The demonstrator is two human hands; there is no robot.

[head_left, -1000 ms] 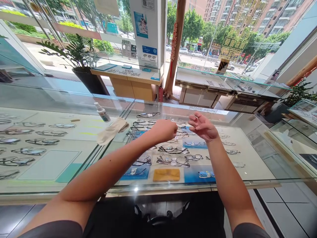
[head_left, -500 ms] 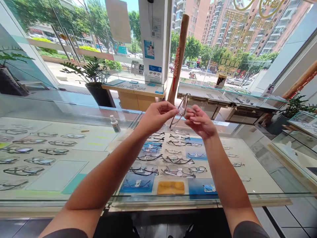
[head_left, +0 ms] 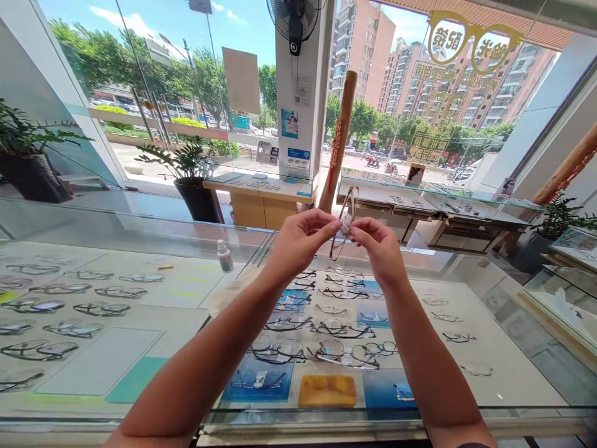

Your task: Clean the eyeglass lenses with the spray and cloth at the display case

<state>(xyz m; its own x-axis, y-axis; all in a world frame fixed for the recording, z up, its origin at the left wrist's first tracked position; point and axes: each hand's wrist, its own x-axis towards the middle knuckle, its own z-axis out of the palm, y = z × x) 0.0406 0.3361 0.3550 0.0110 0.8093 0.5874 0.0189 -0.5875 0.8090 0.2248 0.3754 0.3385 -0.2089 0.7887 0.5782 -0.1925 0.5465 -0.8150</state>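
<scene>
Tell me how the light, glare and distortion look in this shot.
Head view: strong daylight through the windows; the glass counter reflects sky, hazing the frames beneath; straight edges bow toward the borders; the glasses between left hand and right hand stay sharp.

Strong daylight is pouring in through the shop windows (head_left: pixel 153 93) beyond the glass counter (head_left: pixel 140 348), throwing pale glare and reflections across its top, while straight lines are bowing toward the frame edges and everything is staying sharp, with only soft shadows showing beneath the counter glass.
</scene>
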